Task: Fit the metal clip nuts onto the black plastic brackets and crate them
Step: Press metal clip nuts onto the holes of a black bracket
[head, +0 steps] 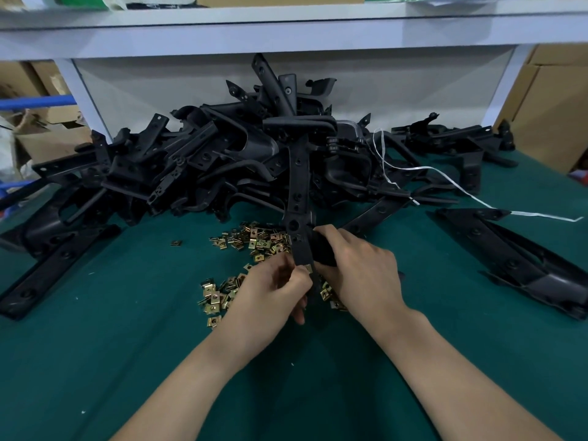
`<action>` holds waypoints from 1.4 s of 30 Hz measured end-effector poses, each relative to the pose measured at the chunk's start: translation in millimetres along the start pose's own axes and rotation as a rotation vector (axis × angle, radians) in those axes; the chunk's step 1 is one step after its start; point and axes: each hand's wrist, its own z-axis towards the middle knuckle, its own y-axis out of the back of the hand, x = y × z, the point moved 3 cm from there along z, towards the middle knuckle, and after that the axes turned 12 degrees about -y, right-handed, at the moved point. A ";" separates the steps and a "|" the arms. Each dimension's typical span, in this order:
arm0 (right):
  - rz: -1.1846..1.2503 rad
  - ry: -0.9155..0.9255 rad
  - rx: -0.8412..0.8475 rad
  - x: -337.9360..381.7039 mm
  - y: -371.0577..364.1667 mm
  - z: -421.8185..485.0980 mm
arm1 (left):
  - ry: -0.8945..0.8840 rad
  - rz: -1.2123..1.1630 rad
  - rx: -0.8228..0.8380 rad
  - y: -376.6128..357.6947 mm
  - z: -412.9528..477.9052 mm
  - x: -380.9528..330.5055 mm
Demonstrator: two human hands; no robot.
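A green table (pixel 127 361) is covered at its far side by a pile of black brackets (pixel 222 160). One bracket (pixel 299 186) is held at the middle, pointing away, and its near end is gripped by the curled right hand (pixel 359 275). A nut (pixel 308 268) is pinched against that end by the curled fingers of the left hand (pixel 270 297). Loose nuts (pixel 254 241) are scattered under and left of both hands.

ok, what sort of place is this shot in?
Probably a small factory assembly bench: a heap of black plastic brackets on a green-covered table, loose metal clip nuts in front of it, and cardboard boxes stacked alongside.
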 end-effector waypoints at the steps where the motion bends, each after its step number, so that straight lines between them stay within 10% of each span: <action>1: 0.003 0.000 0.004 0.0 -0.2 -0.1 | 0.000 0.000 -0.002 -0.2 -0.1 -0.4; 42: 0.071 0.021 0.120 -1.1 -1.8 -0.4 | 0.055 -0.123 -0.029 2.3 0.5 -2.2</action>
